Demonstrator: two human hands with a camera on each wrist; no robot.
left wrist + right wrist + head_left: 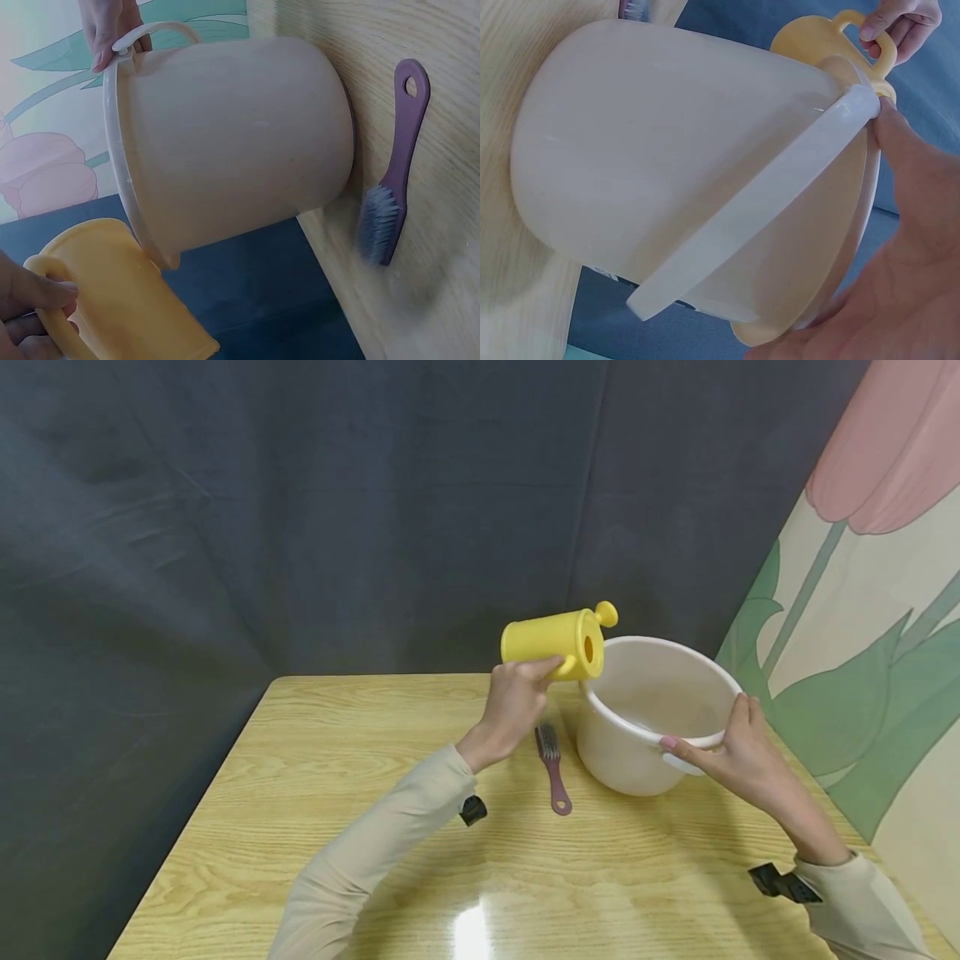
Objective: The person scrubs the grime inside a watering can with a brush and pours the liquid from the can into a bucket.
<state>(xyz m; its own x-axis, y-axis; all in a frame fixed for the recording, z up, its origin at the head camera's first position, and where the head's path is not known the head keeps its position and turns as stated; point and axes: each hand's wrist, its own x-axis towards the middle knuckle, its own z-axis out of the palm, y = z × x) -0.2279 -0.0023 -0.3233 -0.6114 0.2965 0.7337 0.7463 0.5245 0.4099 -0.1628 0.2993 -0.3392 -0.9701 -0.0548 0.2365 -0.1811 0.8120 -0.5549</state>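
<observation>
My left hand grips the handle of a yellow watering can, which is tipped on its side with its open top at the left rim of a white bucket. In the left wrist view the can hangs from the left fingers beside the bucket rim. My right hand holds the bucket's near right rim, thumb and fingers on the edge. The bucket's handle hangs down its side in the right wrist view. Inside the bucket, the bottom is hard to make out.
A purple brush lies on the wooden table just left of the bucket, bristles toward the back. A dark curtain hangs behind the table, and a wall painted with tulips stands close on the right.
</observation>
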